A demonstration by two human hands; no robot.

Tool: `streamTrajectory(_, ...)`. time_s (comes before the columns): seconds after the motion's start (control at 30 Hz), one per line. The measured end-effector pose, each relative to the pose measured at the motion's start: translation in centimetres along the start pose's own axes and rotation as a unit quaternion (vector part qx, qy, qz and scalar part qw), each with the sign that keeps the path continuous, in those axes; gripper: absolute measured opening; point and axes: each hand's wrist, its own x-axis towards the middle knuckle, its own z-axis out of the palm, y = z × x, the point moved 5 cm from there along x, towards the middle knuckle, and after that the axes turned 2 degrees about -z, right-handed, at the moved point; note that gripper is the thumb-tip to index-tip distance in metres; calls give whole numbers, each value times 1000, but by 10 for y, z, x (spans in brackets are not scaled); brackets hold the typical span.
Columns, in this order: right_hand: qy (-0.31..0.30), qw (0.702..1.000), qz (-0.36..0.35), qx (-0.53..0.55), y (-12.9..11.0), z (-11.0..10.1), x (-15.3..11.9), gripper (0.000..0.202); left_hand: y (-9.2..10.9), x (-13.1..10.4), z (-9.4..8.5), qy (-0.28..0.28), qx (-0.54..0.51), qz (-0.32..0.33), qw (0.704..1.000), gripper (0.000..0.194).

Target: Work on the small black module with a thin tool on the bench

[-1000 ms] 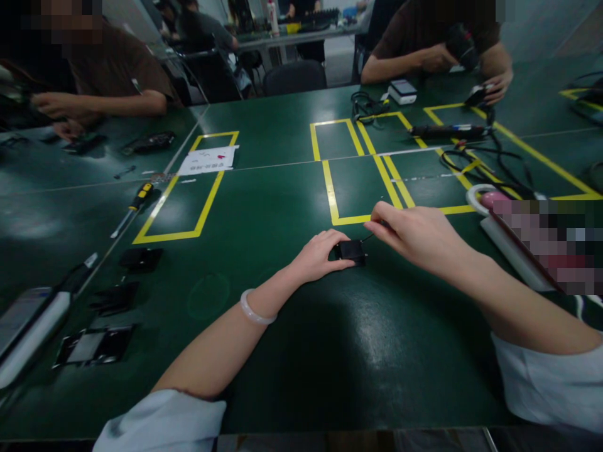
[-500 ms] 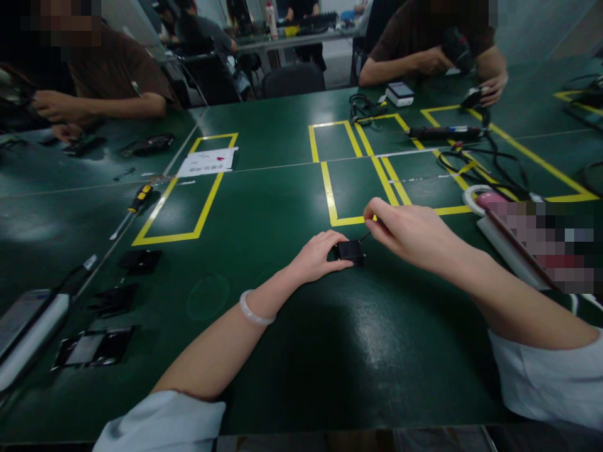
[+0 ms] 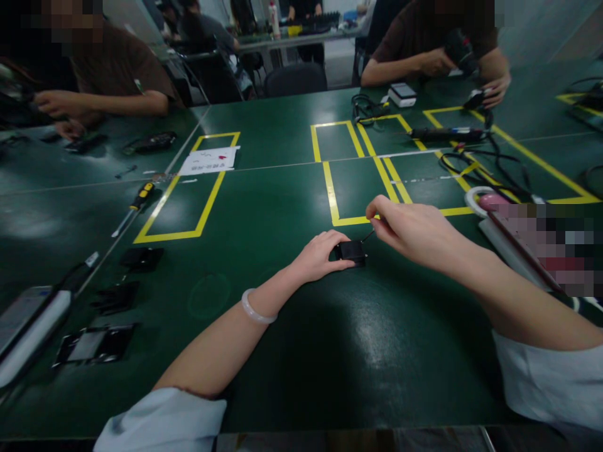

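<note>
Near the middle of the green table (image 3: 264, 207), my left hand (image 3: 323, 257) grips a small black box-shaped part (image 3: 352, 252) from its left side, thumb in front and fingers behind. The part rests on or just above the tabletop; which one I cannot tell. My right hand (image 3: 400, 226) is pinched around a thin dark rod (image 3: 368, 235), whose far end meets the part's back right corner. The rod's upper end is hidden in my fingers, so its exact kind does not show.
Several black parts (image 3: 110, 295) lie at the left, near a white device (image 3: 42, 333) and a yellow-and-black screwdriver (image 3: 141, 198). Yellow tape outlines (image 3: 333, 201) mark the table. A bag-like item (image 3: 532, 245) and cables (image 3: 499, 169) are at the right. Two people sit across.
Both hands keep their hold on the part and the rod. The whole view shifts very slightly; otherwise little differs.
</note>
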Motion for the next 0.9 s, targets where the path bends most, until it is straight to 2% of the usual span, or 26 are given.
streamTrajectory(0.13, 7, 1000, 6, 13, 1, -1, 1, 28, -1, 0, 0, 3, -1, 2, 1000, 42)
streamTrajectory(0.27, -9, 999, 24, -24, 3, 2, 2, 35, 0, 0, 0, 2, -3, 6, 1000, 41)
streamTrajectory(0.7, 14, 1000, 1, 15, 2, 1, 2, 25, 0, 0, 1, 0, 1, 4, 1000, 41)
streamTrajectory(0.9, 7, 1000, 22, -7, 4, 4, 2, 36, 0, 0, 1, 3, 5, 6, 1000, 42)
